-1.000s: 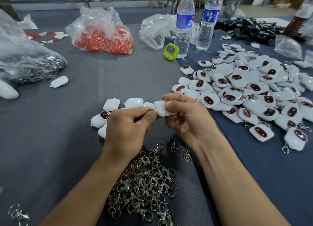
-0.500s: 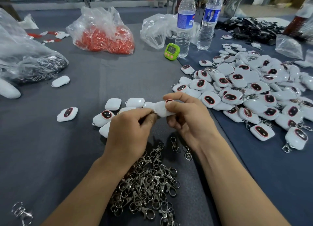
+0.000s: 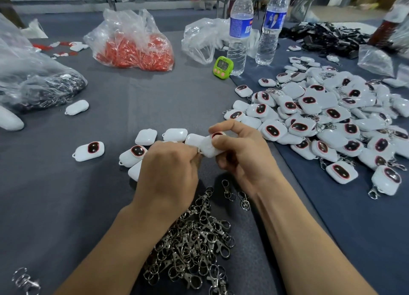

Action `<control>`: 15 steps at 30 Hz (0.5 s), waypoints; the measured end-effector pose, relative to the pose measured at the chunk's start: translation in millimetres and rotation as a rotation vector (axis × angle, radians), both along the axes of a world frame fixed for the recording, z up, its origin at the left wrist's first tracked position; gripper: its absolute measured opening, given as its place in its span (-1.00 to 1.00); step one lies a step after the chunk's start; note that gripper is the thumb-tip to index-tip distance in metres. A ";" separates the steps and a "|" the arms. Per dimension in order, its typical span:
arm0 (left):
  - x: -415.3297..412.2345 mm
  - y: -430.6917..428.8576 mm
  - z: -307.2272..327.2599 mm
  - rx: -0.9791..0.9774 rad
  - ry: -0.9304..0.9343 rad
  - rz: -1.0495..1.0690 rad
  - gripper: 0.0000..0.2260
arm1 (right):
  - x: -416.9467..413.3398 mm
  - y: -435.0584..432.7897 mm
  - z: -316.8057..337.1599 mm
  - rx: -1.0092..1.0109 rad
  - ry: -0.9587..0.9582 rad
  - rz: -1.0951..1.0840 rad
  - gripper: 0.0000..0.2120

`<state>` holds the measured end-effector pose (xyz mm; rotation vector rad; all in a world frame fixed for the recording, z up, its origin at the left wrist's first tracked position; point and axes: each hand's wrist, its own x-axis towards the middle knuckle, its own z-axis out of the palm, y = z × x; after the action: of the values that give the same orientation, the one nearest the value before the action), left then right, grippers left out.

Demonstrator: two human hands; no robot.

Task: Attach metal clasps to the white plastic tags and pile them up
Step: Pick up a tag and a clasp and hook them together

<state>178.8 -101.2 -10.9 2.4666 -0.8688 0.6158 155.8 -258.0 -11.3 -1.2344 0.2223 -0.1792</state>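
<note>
Barely anything has moved in the last second: my view drifts, bringing a lone tag (image 3: 89, 151) in at left, and both hands stay together above the grey table (image 3: 155, 100). My right hand (image 3: 241, 159) pinches the white tag (image 3: 209, 148) between thumb and curled forefinger. My left hand (image 3: 168, 175) pinches a clasp (image 3: 199, 152) against its corner. The clasp heap (image 3: 194, 246) lies just below my wrists, the finished pile (image 3: 321, 117) to the right.

A grey-covered table (image 3: 155, 108) fills the view — metal legs (image 3: 110, 1) stand behind.
</note>
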 end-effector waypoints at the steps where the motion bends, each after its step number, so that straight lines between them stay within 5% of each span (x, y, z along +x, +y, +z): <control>1: -0.9 -0.2 1.1 0.079 -0.011 0.010 -0.79 | 0.1 1.9 -0.3 -0.045 -0.005 -0.001 -0.77; 5: -3.0 -1.5 -1.1 0.256 -0.028 0.069 -0.77 | 0.7 9.7 -1.0 -0.176 -0.013 -0.012 -0.76; 12: 4.7 0.5 -2.8 -0.564 0.414 -0.104 -0.84 | 1.5 5.2 4.4 0.210 -0.011 -0.029 -0.78; 15: 5.2 -3.9 -2.4 -0.617 0.537 -0.197 -0.82 | 4.2 3.2 4.9 0.323 0.005 -0.012 -0.77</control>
<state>183.9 -105.1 -13.3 1.8184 -0.5793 0.1016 160.0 -254.9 -6.4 -0.9127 0.2529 -0.1443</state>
